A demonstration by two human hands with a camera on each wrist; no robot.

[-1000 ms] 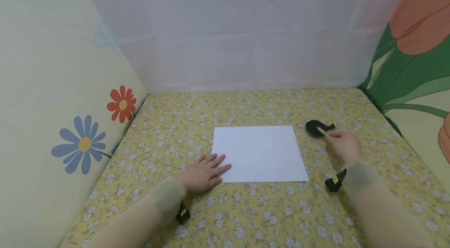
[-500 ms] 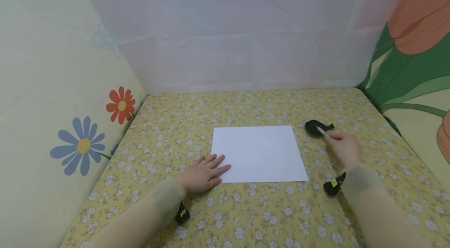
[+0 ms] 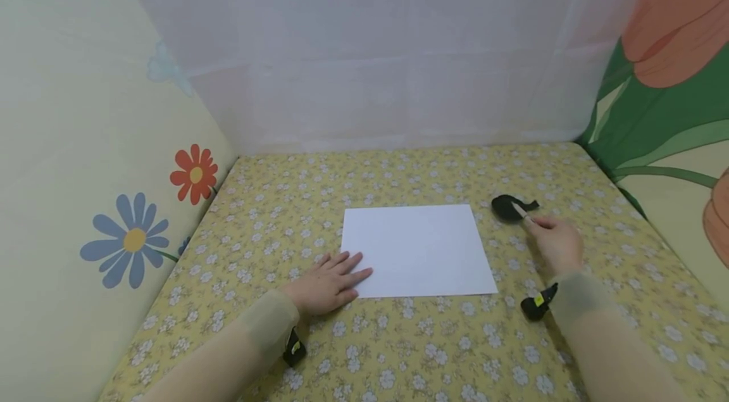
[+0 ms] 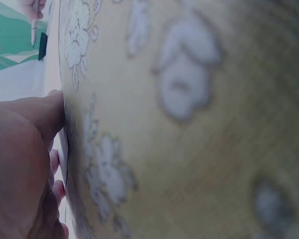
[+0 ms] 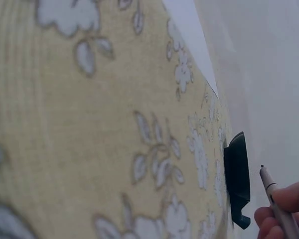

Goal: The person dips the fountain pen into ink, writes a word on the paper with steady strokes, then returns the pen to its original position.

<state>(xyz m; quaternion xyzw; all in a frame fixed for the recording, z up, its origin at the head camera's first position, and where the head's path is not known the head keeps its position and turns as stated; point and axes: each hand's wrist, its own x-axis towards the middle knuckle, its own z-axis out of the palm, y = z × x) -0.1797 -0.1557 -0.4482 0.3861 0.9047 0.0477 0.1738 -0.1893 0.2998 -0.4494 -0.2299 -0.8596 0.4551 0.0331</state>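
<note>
Left hand: flat, fingers straight and spread, gripping nothing. It rests over the near-left corner of a rectangular white paper sheet, which lies between the hands on a tabletop covered in yellow, white-flowered cloth. Caution: only this end of the sheet is held; light pressure or a sideways push would probably let it pivot or slide.

A black, shallow round dish with a short curved tail, material not determinable, lies right of the sheet, just beyond the right hand. The right hand pinches a slim, pale pen, dark tip pointing at the dish. The right wrist view shows the tip apart from the dish. Caution: lowering the pen too far could nudge the dish or mark the cloth; a loose pinch could let the barrel turn.
</note>
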